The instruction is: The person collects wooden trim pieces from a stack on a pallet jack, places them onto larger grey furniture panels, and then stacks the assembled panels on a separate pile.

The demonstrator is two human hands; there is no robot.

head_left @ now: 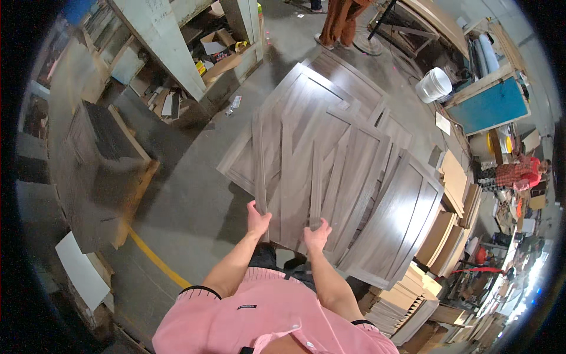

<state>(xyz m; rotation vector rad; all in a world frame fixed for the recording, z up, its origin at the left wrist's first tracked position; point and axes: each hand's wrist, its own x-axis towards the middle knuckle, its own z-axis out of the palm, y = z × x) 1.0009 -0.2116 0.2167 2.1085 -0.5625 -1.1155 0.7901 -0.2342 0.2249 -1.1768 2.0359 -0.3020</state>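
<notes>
Fingers [252,206] of the left hand [258,224] pinch the lower end of a narrow grey strip [258,159], as I see it from the head view. With the right hand [316,235] I grip a second strip [316,183] near its lower end, thumb and fingers closed around it. I cannot tell whether both strips belong to one panel. They lie in front of the pink shirt [265,301], among overlapping grey framed panels [401,218]; a white bucket [434,84] stands beyond them.
</notes>
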